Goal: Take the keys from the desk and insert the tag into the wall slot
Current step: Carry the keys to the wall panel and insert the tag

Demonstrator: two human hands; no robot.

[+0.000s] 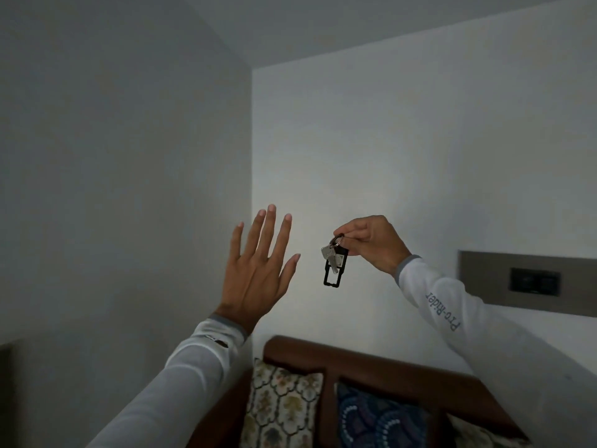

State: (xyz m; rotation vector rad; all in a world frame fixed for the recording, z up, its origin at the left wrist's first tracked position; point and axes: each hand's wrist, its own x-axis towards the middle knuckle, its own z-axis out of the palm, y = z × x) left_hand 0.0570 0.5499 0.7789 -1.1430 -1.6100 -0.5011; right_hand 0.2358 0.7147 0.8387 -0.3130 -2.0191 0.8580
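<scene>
My right hand (371, 244) is raised in front of the white wall and pinches the ring of a bunch of keys (331, 253). Silver keys and a black rectangular tag (332, 281) dangle below my fingers. To the left, my left hand (258, 270) is held up with fingers spread and nothing in it, a short gap from the keys. At the right, on the wall, a grey panel (484, 279) carries a dark rectangular unit (534, 282); whether it is the slot I cannot tell.
A dark wooden sofa back (371, 360) runs along the wall below my hands, with a patterned cream cushion (281, 409) and a blue cushion (378, 418). A wall corner (252, 156) stands just behind my left hand. The room is dim.
</scene>
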